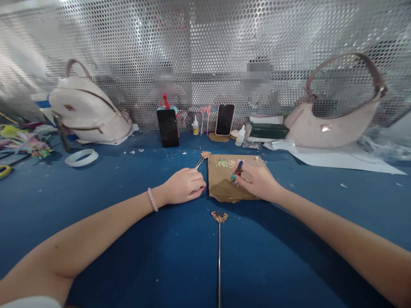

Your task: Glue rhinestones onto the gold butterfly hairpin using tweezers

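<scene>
My right hand (257, 180) is over a brown cardboard piece (221, 184), its fingers pinched round a small dark tool (239, 167). Small green and pale beads (222, 163) lie near the cardboard's back edge, and more bits show under my fingertips. Just left of the cardboard, my left hand (185, 185) rests on the blue table with curled fingers; whatever is between them is hidden. A hairpin with an ornate head (205, 154) lies behind it. Nearer me lies a long metal hairpin with a butterfly-shaped head (219, 217), its stem pointing towards me.
Behind stand two phones (168, 128) (225, 119), glue bottles (195, 126) (240, 136) and a dark green box (268, 131). A white backpack (91, 109) and tape roll (81, 158) are left, a pale handbag (337, 122) right. Perforated metal (205, 51) closes off the back.
</scene>
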`<act>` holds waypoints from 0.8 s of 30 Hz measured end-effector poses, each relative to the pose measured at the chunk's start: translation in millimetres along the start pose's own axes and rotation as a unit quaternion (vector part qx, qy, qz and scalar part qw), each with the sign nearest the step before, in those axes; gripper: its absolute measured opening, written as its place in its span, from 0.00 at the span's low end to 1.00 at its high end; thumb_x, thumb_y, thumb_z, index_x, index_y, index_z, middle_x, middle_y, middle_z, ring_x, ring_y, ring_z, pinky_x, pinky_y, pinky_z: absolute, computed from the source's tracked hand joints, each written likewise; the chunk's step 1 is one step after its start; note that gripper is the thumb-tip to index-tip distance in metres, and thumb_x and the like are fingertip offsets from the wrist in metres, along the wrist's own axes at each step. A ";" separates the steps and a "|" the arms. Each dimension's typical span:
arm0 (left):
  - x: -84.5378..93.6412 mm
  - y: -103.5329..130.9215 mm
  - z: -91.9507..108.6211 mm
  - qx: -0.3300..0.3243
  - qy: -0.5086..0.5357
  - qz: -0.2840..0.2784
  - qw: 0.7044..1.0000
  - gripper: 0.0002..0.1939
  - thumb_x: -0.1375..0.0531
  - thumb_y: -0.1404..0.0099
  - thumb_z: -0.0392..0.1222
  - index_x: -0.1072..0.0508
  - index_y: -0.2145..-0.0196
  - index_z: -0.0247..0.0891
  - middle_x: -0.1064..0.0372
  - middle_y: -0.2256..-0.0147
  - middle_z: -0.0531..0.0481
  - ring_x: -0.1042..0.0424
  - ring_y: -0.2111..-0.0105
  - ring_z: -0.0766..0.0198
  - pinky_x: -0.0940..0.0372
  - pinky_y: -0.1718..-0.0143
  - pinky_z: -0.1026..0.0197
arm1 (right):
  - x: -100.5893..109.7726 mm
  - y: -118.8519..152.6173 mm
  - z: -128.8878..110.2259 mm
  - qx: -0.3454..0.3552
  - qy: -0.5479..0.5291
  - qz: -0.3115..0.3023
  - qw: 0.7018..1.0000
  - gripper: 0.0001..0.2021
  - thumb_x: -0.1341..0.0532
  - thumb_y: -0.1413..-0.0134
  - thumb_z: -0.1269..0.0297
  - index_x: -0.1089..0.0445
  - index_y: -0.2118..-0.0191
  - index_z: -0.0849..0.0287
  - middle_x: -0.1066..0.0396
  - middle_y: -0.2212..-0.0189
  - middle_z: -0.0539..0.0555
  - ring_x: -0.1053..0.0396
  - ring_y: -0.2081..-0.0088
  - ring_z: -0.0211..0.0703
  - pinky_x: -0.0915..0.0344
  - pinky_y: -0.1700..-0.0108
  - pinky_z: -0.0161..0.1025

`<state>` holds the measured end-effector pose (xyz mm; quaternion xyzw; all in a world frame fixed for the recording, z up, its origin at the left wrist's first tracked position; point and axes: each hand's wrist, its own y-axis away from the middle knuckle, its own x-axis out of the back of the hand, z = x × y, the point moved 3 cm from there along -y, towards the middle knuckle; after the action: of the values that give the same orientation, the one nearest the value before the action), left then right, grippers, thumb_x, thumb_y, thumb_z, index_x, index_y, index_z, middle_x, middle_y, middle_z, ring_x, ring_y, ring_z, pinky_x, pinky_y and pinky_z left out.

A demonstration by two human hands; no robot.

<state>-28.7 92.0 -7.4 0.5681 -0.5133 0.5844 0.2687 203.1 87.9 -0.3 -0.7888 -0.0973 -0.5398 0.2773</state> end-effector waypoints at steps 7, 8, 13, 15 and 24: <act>0.8 -0.1 0.4 0.002 0.008 -0.001 1.000 0.10 0.44 0.32 0.42 0.31 0.58 0.33 0.32 0.61 0.47 0.30 0.63 0.62 0.32 0.61 0.55 | -2.7 -0.6 1.6 -0.003 -0.006 -0.008 1.000 0.11 0.44 0.39 0.61 0.33 0.54 0.60 0.30 0.58 0.54 0.30 0.61 0.40 0.30 0.60 0.43; 1.0 -0.2 0.4 0.002 0.010 -0.001 1.000 0.10 0.44 0.32 0.42 0.31 0.58 0.33 0.32 0.61 0.47 0.30 0.63 0.62 0.32 0.61 0.55 | -2.6 -0.6 2.0 -0.005 -0.007 -0.009 1.000 0.12 0.44 0.39 0.61 0.33 0.54 0.60 0.30 0.58 0.54 0.30 0.61 0.40 0.30 0.60 0.43; 1.3 -0.3 -0.1 0.004 0.017 -0.002 1.000 0.10 0.44 0.32 0.42 0.31 0.58 0.33 0.32 0.60 0.47 0.30 0.62 0.62 0.32 0.61 0.55 | -0.6 -0.2 1.2 -0.011 -0.008 -0.004 1.000 0.12 0.44 0.39 0.60 0.33 0.54 0.60 0.30 0.57 0.55 0.30 0.61 0.40 0.30 0.60 0.43; 1.1 -0.3 -0.4 0.005 0.022 -0.004 1.000 0.10 0.44 0.32 0.42 0.31 0.58 0.33 0.32 0.60 0.47 0.30 0.62 0.62 0.32 0.61 0.55 | -0.5 -0.2 0.4 -0.012 -0.008 -0.002 1.000 0.12 0.44 0.39 0.61 0.33 0.54 0.60 0.30 0.57 0.55 0.30 0.61 0.40 0.30 0.60 0.43; -0.9 -0.8 -1.8 0.043 0.063 -0.004 0.997 0.11 0.44 0.32 0.43 0.31 0.56 0.34 0.32 0.58 0.47 0.30 0.60 0.61 0.32 0.58 0.53 | -1.5 -1.2 1.2 -0.014 0.004 0.002 1.000 0.11 0.43 0.39 0.61 0.32 0.54 0.60 0.30 0.57 0.55 0.30 0.60 0.41 0.31 0.58 0.45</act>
<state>-28.5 94.2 -7.7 0.5435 -0.4675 0.6394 0.2778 202.9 89.8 -1.5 -0.7908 -0.0870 -0.5436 0.2676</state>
